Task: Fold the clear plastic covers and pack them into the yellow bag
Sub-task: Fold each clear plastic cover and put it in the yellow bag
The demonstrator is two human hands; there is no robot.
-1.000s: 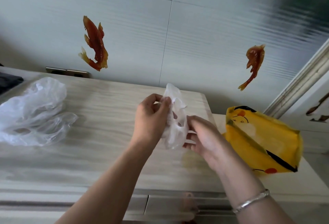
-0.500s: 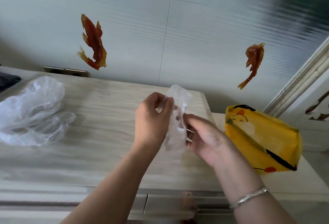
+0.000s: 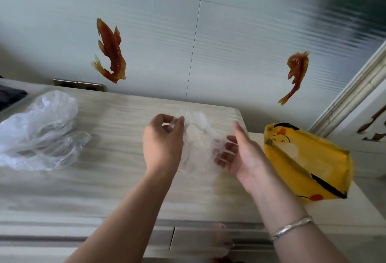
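Observation:
A clear plastic cover (image 3: 197, 137) is stretched between my hands above the pale wooden top (image 3: 117, 179). My left hand (image 3: 164, 143) pinches its upper left edge between thumb and fingers. My right hand (image 3: 240, 152) is palm up under its right side, thumb raised, with the fingers showing through the plastic. A heap of more clear covers (image 3: 41, 131) lies at the left of the top. The yellow bag (image 3: 305, 162) with a cartoon print lies at the right, its mouth toward my right hand, with something white inside.
A tiled wall with two orange fish stickers (image 3: 110, 51) rises right behind the wooden top. A metal socket plate (image 3: 78, 84) sits at the wall's foot. A white door frame (image 3: 355, 93) stands at the right. Drawer fronts (image 3: 173, 239) run below the near edge.
My hands have moved apart, spreading the bunched cover wider. My right hand has turned palm up and shifted right toward the yellow bag.

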